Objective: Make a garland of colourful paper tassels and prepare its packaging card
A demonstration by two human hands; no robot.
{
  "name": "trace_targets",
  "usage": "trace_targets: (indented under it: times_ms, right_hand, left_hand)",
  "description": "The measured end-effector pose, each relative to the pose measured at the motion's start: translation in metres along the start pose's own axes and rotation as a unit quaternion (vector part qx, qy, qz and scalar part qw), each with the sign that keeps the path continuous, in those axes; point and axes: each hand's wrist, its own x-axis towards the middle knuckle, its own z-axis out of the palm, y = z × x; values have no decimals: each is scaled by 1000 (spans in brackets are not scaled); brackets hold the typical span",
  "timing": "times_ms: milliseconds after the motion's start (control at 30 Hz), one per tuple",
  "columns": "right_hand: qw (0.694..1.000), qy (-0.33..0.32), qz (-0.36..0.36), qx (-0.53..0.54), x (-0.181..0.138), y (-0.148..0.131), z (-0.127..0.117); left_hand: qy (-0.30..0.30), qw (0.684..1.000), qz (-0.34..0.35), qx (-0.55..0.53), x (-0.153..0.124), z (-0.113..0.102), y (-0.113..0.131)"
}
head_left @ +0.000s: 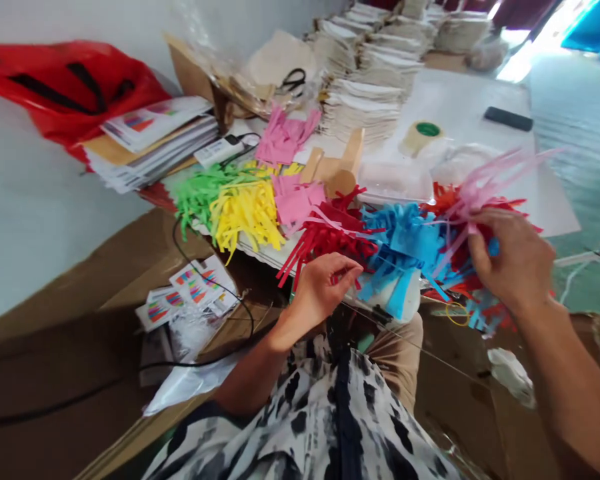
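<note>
Below the bright-blue fringed bundle (pixel 405 237) on the white-covered table (pixel 480 93), we note a black-and-white patterned shirt (pixel 310 420) and a knee in tan trousers (pixel 400 353). Low to that bundle's left, printed cards with rainbow-coloured patterns (pixel 200 287) lie near see-through plastic wrapping (pixel 193 333). Just left of the blue bundle and nearer us: our left hand (pixel 325 283), fingers curled, thumb and fingertips drawn together; whether anything thin sits between them, we cannot tell. Right of the blue bundle: our right hand (pixel 515 257), thumb and fingers pinching a spray of thin, pale-pink strips (pixel 485 183) that fans away from us. Against the blue bundle's left side, a dark-red fringed bundle (pixel 335 240); farther left, yellow (pixel 247 213) and green fringed bundles (pixel 197 190). Behind the blue bundle, a shallow, see-through plastic tray (pixel 395 183). Beyond, a cream tape roll with a green core (pixel 414 140); farthest, past the blue bundle and leftward, stacks of off-white, layered pieces (pixel 363 110), material unclear.
</note>
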Motion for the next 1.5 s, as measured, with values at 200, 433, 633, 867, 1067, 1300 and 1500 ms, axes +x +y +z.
trace_targets:
  times_ms: [200,433,633,867,1067,1300,1500]
  right_hand:
    - [984,-126,-48,-118,-34,11,16]
    - [993,-65,-64,-76,-5,-24,6]
    - [993,-69,-80,52,34,-83,26]
    - [981,-97,-78,149,114,-166,97]
    - [968,-175,-106,145,163,-216,151]
    - [948,-201,-148,196,180,-204,154]
    - [939,-187,-114,264,180,-196,159]
  left_hand:
    - [252,934,-40,248,48,-69,-53]
    - [236,931,-62,271,96,-102,-102]
    - [229,945,-11,234,96,-106,-105]
    - [209,956,33,202,92,-111,-105]
    - [286,958,-11,37,83,-103,-113]
    - [382,912,-69,-134,73,-95,-112]
    - [365,916,-114,-125,67,-87,-116]
